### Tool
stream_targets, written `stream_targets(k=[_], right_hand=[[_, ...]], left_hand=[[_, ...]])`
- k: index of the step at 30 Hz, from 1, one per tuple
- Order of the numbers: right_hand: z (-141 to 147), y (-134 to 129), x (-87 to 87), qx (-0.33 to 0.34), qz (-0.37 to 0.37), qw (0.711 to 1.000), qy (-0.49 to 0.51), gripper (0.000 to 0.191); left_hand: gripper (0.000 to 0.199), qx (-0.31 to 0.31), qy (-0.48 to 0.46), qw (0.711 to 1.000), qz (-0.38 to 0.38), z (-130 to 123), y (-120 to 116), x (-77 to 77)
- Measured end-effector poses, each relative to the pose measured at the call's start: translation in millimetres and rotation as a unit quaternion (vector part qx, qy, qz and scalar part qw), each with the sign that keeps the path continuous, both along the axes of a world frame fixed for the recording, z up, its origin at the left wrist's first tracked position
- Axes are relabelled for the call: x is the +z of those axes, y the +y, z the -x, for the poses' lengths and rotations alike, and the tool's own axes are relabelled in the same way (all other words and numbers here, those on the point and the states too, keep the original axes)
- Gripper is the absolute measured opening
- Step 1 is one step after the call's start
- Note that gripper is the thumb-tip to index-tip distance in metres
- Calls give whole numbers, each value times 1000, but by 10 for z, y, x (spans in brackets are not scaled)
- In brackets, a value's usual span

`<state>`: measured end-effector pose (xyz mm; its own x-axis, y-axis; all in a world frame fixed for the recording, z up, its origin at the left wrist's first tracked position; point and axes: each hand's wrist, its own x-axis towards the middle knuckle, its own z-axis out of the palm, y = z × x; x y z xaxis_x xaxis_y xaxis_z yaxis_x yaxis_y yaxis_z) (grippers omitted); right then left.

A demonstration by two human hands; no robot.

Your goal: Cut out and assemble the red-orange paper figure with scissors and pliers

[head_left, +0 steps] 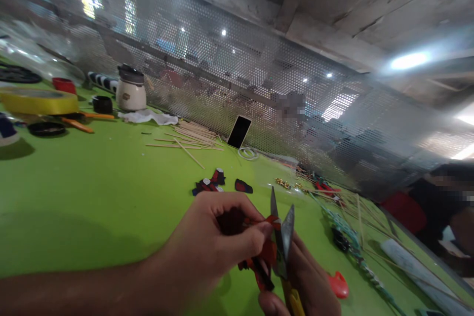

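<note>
Low in the middle of the head view, my left hand [222, 247] is closed around a small red and dark piece [268, 252], pinched between thumb and fingers. My right hand [307, 276] grips scissors [284, 237] with yellow on the handle; their blades point up and stand apart, with the edge of the red piece between them. Beyond my left hand, several small dark and red pieces [209, 185] lie on the green table [111, 197], and one more dark piece [243, 186] lies to their right.
Wooden sticks [196, 134] and a leaning phone [239, 132] stand by the mesh screen [222, 74]. Yellow tape [39, 103] and a white jar [131, 91] are at left. Gold beads [283, 183], green cord [342, 227] and a red object [338, 285] lie right. A person [437, 202] sits beyond.
</note>
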<state>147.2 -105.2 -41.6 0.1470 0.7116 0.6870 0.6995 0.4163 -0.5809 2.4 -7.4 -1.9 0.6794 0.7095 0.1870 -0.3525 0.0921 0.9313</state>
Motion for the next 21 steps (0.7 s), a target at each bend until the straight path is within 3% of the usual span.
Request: stream_targets(k=[7, 12, 21], right_hand=[[-70, 36, -26, 19, -7, 1000, -10, 55], [-77, 67, 20, 56, -26, 998, -16, 48], [-51, 19, -3, 29, 10, 999, 18, 51]], left_hand=[[16, -2, 9, 1000, 9, -3, -12, 25], [17, -6, 16, 1000, 13, 4, -14, 51], [21, -18, 25, 999, 27, -23, -12, 3]])
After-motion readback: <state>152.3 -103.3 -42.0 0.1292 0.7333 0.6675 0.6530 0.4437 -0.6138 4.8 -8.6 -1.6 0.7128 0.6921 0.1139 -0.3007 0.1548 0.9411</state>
